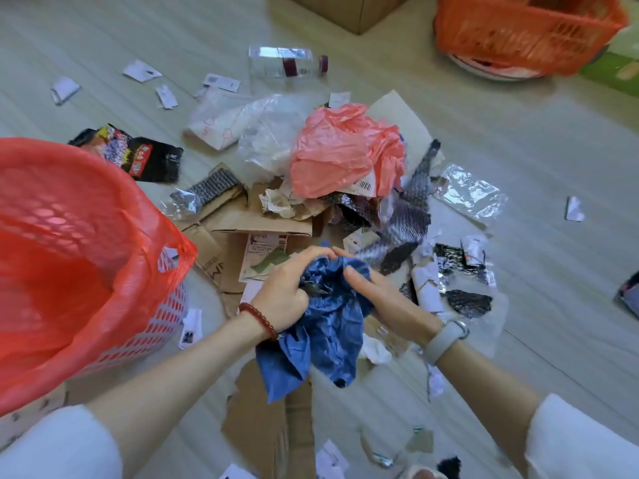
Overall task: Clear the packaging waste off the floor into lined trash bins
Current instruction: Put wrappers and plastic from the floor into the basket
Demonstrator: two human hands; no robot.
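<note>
A crumpled blue plastic bag (321, 333) hangs between both hands above the floor. My left hand (287, 288) grips its top from the left, fingers curled into the folds. My right hand (377, 292) holds the bag from the right, fingers wrapped over it. A pink basket bin (162, 316) lined with a red bag (62, 254) stands at the left, close to my left arm. The waste pile lies just beyond my hands: a pink plastic bag (342, 150), clear plastic film (256, 133), torn cardboard (242, 229) and dark bubble wrap (408, 216).
A second orange basket (525, 29) stands at the back right, a cardboard box (345, 8) at the back. A clear bottle (287, 62), a black snack wrapper (138, 153) and paper scraps (141, 70) lie scattered. Flat cardboard (273, 420) lies beneath my arms.
</note>
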